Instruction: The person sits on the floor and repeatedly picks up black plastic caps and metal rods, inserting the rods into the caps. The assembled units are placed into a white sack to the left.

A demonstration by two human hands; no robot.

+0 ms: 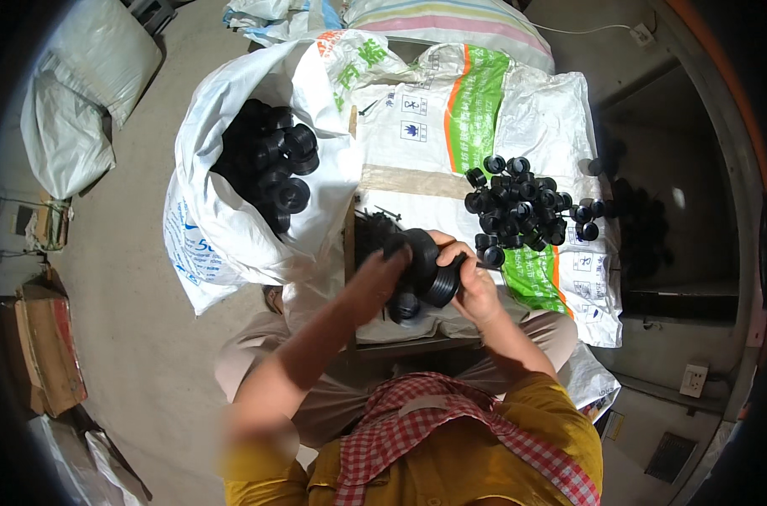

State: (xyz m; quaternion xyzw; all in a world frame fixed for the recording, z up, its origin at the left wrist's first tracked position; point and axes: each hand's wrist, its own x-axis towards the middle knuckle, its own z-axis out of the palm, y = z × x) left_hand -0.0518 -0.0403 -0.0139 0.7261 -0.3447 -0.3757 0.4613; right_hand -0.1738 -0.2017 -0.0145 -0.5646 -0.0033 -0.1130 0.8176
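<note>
My right hand (474, 285) is closed around a black ribbed plastic fitting (443, 288) with a round, threaded-looking side. My left hand (378, 280) is smeared by motion; it is against the left side of a cluster of black round pieces (415, 260), and its fingers are hard to make out. Below that cluster, another small black round piece (403, 307) shows between the hands. Just behind my left hand is a pile of thin black scraps (373, 229) on the work surface. Where one black piece ends and another begins cannot be seen clearly.
On the left, an open white sack (200, 160) holds many black round fittings (270, 156). A heap of smaller black caps (518, 202) lies to the right on flattened printed sacks (417, 160). A cardboard box (48, 346) and full white sacks (105, 59) stand at far left.
</note>
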